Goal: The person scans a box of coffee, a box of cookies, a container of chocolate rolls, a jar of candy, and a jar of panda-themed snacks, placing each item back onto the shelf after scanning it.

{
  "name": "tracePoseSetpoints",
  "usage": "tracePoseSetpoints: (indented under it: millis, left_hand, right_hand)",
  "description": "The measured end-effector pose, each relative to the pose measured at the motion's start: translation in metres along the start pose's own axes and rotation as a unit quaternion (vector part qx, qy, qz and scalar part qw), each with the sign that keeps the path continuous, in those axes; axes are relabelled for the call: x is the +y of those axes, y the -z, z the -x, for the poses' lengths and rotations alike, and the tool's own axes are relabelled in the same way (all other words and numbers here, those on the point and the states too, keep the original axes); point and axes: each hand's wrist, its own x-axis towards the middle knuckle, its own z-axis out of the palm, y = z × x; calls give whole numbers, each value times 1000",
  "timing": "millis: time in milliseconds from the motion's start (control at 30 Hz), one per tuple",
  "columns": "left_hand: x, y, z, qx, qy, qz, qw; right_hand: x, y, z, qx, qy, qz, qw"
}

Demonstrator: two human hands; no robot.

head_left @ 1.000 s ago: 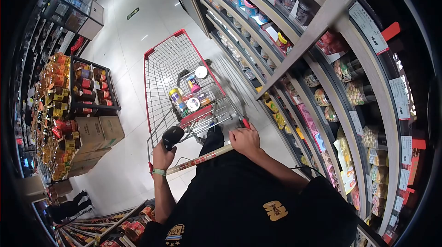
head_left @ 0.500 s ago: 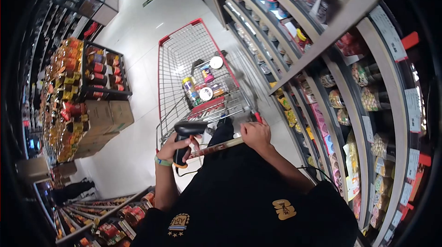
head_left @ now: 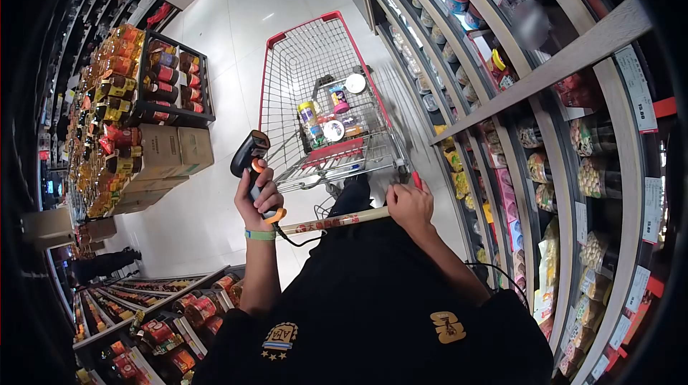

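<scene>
A black handheld barcode scanner (head_left: 251, 155) with orange trim is gripped in my left hand (head_left: 259, 195), its head tilted up and outward to the left of the cart. A cable runs down from its grip. My right hand (head_left: 410, 206) is closed around the right end of the shopping cart's handle (head_left: 340, 221). Ahead stands the wire shopping cart (head_left: 266, 84) with red edging. Inside it lie a yellow container (head_left: 307, 113), a pink-and-purple container (head_left: 340, 102) and two items with round white tops, one being a white disc (head_left: 355, 83).
On the right, curved shelves (head_left: 534, 148) hold packaged sweets and jars, with price tags along their edges. A bottle display (head_left: 118, 98) on cardboard boxes (head_left: 159, 152) stands to the left. More bottles fill a shelf (head_left: 165, 306) at lower left. Pale floor (head_left: 229, 62) runs between them.
My left hand has turned the scanner from lying over the handle to pointing up and left. My right hand stays on the handle. The view has shifted slightly.
</scene>
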Motion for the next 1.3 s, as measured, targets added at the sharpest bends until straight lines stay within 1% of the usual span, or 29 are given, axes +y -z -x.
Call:
tracePoseSetpoints:
  millis: [367, 567, 633, 900, 1033, 1067, 1167, 1233, 1300]
  left_hand:
    - [-12, 2, -8, 31, 15, -55, 998]
    - [-9, -5, -9, 13, 26, -57, 998]
    - [-7, -11, -9, 5, 27, -29, 999]
    - [1, -34, -18, -15, 14, -34, 999]
    - [20, -61, -27, -49, -11, -57, 997]
    - [27, -68, -29, -76, -10, -52, 996]
    - [54, -98, -36, -106, -25, -36, 993]
    - [81, -127, -40, -139, -55, -5, 989]
    - [104, -157, -44, -209, -85, 19, 974]
  right_hand:
    - [0, 0, -2, 5, -5, -7, 1000]
    - [-2, 2, -3, 8, -10, -11, 1000]
    - [-2, 1, -3, 11, -10, -14, 1000]
    - [0, 0, -4, 8, -18, -7, 1000]
    - [-2, 0, -5, 10, -19, -9, 1000]
    - [-1, -2, -4, 13, -21, -10, 1000]
    - [0, -2, -6, 14, -20, -6, 1000]
    - [0, -3, -6, 9, -19, -2, 1000]
    - [-1, -6, -6, 16, -25, 4, 1000]
